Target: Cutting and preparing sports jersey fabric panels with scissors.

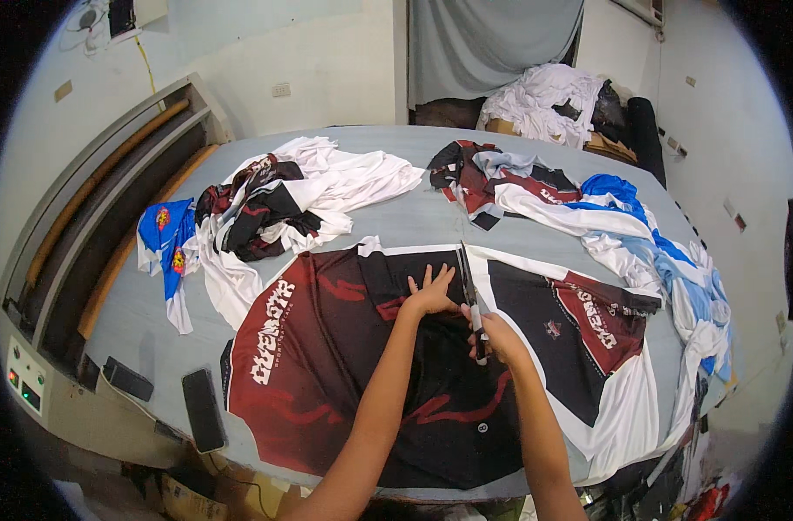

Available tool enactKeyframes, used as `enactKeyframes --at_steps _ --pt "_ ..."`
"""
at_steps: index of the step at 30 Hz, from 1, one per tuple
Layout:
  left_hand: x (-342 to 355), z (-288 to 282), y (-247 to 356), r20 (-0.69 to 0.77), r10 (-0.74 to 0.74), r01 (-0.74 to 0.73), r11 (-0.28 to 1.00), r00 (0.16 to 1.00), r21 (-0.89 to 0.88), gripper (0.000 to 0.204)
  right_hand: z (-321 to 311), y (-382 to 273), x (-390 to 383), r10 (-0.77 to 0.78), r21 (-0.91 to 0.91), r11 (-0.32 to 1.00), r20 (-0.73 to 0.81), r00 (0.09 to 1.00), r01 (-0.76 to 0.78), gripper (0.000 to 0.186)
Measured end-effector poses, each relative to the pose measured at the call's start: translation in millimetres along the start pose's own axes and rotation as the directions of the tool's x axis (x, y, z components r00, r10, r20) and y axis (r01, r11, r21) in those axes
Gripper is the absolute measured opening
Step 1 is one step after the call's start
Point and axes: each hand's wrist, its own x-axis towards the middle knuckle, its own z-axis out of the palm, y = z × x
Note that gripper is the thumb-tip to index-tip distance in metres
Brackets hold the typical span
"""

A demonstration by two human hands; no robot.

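A large printed fabric panel [327, 356] in dark red and black lies spread on the grey table. My left hand [432, 292] rests flat on its black upper part with the fingers spread. My right hand [501, 337] is closed round the handles of a pair of scissors [469, 282]. Their long blades point away from me, along the border between the black cloth and a white strip. To the right lies a second printed piece [579, 326], black and dark red with white margins. Whether the blades are parted is hard to see.
Heaped white and printed cloth [310, 187] lies at the far left of the table [379, 227]. More printed pieces [509, 178] and blue-and-white cloth [666, 260] run along the right. A phone [204, 410] and a dark device [128, 379] lie near the left edge, beside a roller machine [110, 208].
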Motion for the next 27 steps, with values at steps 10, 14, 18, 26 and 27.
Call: enactKeyframes --at_steps 10,14,18,26,27 --pt "-8.3 0.5 -2.8 -0.018 0.057 -0.057 0.998 0.998 0.014 0.104 -2.3 22.2 -14.9 -0.048 0.227 0.972 -0.049 0.998 0.058 0.04" --pt "-13.6 6.9 -9.4 -0.109 0.135 -0.143 0.987 0.985 -0.069 0.084 -24.8 41.2 -70.9 -0.08 0.441 0.885 -0.168 0.983 0.147 0.038" --pt "-13.3 9.5 -15.5 -0.18 0.178 -0.19 0.981 0.967 -0.047 0.07 -63.8 61.3 -121.1 -0.063 0.546 0.791 -0.376 0.925 0.276 0.036" --pt "-54.9 16.1 -13.7 -0.359 -0.13 0.159 0.986 0.924 0.052 0.066 -146.5 104.2 -182.2 0.068 0.565 0.61 -0.736 0.674 0.556 0.031" --pt "-56.3 19.5 -12.4 -0.426 -0.295 0.345 0.938 0.856 0.044 0.068 -149.7 107.7 -191.9 0.082 0.616 0.521 -0.726 0.683 0.591 0.031"
